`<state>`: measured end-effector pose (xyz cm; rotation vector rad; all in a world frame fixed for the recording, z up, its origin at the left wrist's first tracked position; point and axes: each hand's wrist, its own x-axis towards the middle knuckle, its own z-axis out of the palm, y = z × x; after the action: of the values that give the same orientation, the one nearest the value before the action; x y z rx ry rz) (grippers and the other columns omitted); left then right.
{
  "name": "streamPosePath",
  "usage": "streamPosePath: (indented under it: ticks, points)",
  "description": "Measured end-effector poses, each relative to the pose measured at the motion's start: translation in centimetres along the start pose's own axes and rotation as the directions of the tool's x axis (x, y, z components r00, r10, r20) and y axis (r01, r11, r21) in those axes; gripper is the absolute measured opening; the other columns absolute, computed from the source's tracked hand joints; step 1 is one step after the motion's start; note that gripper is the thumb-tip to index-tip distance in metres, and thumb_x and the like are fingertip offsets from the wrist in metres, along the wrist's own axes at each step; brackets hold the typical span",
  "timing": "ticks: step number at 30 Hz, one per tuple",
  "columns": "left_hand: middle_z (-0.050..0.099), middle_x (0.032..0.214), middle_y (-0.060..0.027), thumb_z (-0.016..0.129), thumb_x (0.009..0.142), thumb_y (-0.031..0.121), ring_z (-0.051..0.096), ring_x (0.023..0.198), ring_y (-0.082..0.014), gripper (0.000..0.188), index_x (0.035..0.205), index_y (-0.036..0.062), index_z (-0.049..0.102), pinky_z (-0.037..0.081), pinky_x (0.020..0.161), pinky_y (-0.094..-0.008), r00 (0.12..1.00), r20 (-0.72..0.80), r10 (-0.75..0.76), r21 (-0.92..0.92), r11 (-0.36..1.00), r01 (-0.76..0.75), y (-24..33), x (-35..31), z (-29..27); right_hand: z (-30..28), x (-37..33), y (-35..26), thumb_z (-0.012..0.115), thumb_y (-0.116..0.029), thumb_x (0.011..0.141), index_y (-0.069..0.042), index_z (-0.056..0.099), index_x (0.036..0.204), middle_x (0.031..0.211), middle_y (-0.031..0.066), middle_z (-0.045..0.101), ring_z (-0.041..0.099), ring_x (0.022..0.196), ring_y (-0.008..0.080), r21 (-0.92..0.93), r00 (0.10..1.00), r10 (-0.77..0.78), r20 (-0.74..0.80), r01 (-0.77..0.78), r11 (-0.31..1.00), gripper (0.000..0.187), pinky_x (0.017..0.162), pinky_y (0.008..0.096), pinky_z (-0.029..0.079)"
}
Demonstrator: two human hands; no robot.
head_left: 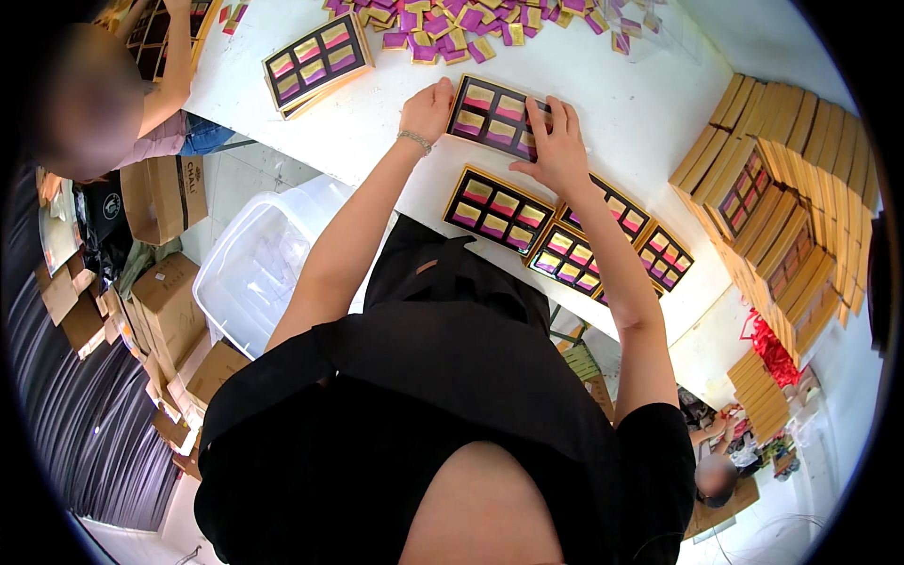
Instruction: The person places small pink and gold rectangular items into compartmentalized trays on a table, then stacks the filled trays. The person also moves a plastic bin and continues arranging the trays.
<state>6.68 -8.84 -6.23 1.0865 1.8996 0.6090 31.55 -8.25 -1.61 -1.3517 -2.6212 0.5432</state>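
Note:
A black six-compartment box [468, 123] with a gold edge lies on the white table, holding small pink-purple and gold packets. My left hand [428, 113], with a bracelet at the wrist, has its fingers drawn together against the box's left side. Over the right end of the same box, my right hand [557, 146] has its fingers spread and hides the packets there. Nearer to me sits a filled box [499, 209] of the same kind, with several more filled boxes [567, 256] beside and partly under my right forearm.
At the table's far side is a heap of loose packets [461, 24]. Stacked filled boxes [318, 61] stand at the left. Tall stacks of gold-edged boxes [800, 141] line the right. A clear plastic bin [250, 264] stands left of me. Two other people [165, 94] are nearby.

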Motion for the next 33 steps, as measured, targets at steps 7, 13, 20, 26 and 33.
streamPosePath:
  ticks: [7, 13, 20, 26, 33]
  points:
    - [0.067, 0.087, -0.0187, 0.054, 0.089, 0.036, 0.063, 0.083, -0.0371, 0.032, 0.09, 0.0078, 0.07, 0.05, 0.074, -0.0451, 0.993, -0.087, 0.079, 0.156, 0.986, -0.064, 1.6, -1.4, 0.7, 1.3, 1.3, -1.2, 0.082, -0.046, 0.06, -0.009, 0.03, 0.144, 0.145, 0.026, 0.024, 0.023, 0.132, 0.0492, -0.103, 1.0, 0.023, 0.002, -0.022, 0.994, 0.105, 0.103, 0.061, 0.027]
    - [0.06, 0.091, -0.0184, 0.058, 0.087, 0.036, 0.06, 0.084, -0.038, 0.032, 0.097, 0.0052, 0.062, 0.048, 0.074, -0.0489, 0.952, -0.261, 0.16, 0.263, 0.961, -0.09, 1.2, -2.0, 3.1, 1.8, 1.8, -1.3, 0.082, -0.046, 0.06, -0.006, 0.031, 0.142, 0.145, 0.0266, 0.024, 0.022, 0.133, 0.0496, -0.103, 1.0, -0.006, -0.017, 0.004, 0.995, 0.105, 0.104, 0.0597, 0.028]
    - [0.061, 0.097, -0.0126, 0.07, 0.085, 0.03, 0.061, 0.088, -0.02, 0.044, 0.111, 0.0014, 0.048, 0.05, 0.074, -0.0331, 0.936, -0.309, 0.17, -0.14, 0.965, -0.222, 4.1, -3.9, -2.6, 0.0, 3.4, -0.8, 0.082, -0.047, 0.062, -0.001, 0.025, 0.143, 0.147, 0.0302, 0.019, 0.02, 0.134, 0.0519, 0.117, 0.949, -0.27, -0.161, 0.29, 0.95, 0.11, 0.108, 0.0555, 0.025]
    - [0.059, 0.073, -0.0044, 0.07, 0.085, 0.029, 0.055, 0.065, -0.0108, 0.04, 0.109, 0.0016, 0.054, 0.046, 0.058, -0.0249, 0.69, -0.722, -0.059, -0.36, 0.883, -0.301, -1.0, 1.8, -19.5, -4.3, 12.3, 11.4, 0.068, -0.058, 0.074, -0.005, 0.026, 0.145, 0.148, 0.0268, 0.022, 0.022, 0.135, 0.0505, -0.113, 0.755, 0.197, -0.626, -0.338, 0.934, 0.098, 0.105, 0.0651, 0.022]
    - [0.049, 0.121, -0.0161, 0.076, 0.075, 0.04, 0.04, 0.115, -0.033, 0.06, 0.114, 0.001, 0.053, 0.036, 0.096, -0.0418, 0.429, -0.73, 0.532, 0.628, 0.77, 0.115, -3.0, 3.5, -19.1, -4.0, 15.5, 16.6, 0.06, -0.031, 0.087, -0.008, 0.038, 0.136, 0.138, 0.0119, 0.046, 0.045, 0.125, 0.0297, -0.64, 0.946, 0.102, -0.307, -0.284, 0.714, 0.058, 0.098, 0.0654, 0.029]
